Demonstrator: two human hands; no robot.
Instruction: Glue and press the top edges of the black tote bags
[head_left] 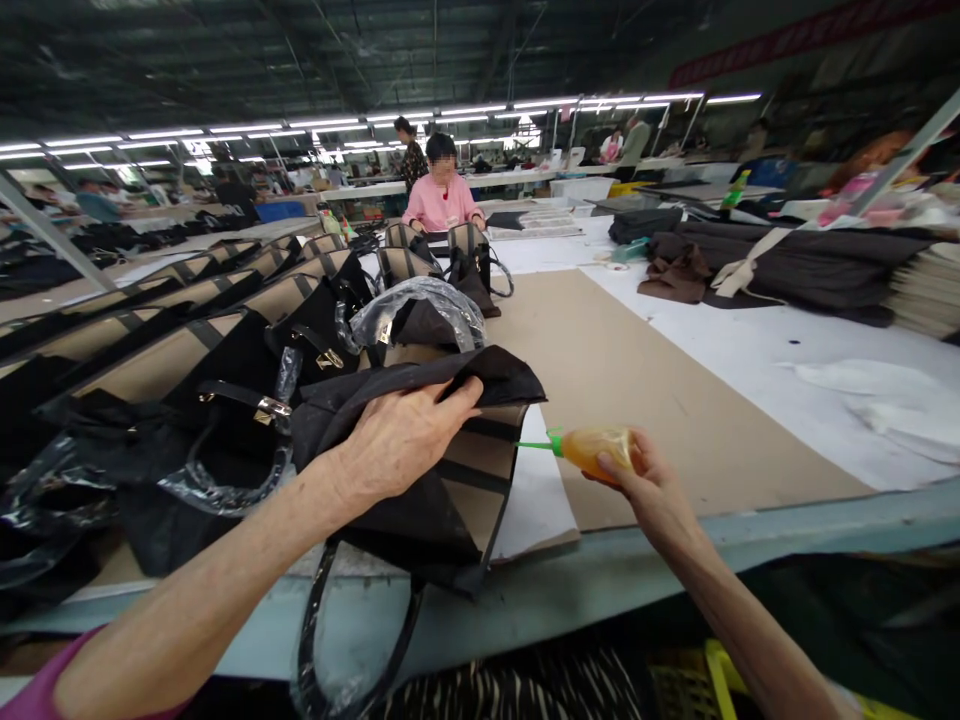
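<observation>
My right hand [651,478] is wrapped round a squeeze bottle [596,450] of amber liquid, probably glue, with a thin green nozzle. The nozzle points left, its tip close to the edge of a black and tan handbag [480,480]. My left hand [409,430] lies on the bag's black fabric flap [502,375], its thumb and fingers pressing the cloth. Whatever is under those fingers is hidden. One bag handle [315,620] hangs down over the front edge of the table.
Rows of similar bags [180,350] with plastic-wrapped handles fill the left. A brown board [637,370] lies on the white table cover. Folded dark cloth [787,262] is stacked at right. A person in pink [442,200] works across the table. A yellow basket [690,685] sits below the edge.
</observation>
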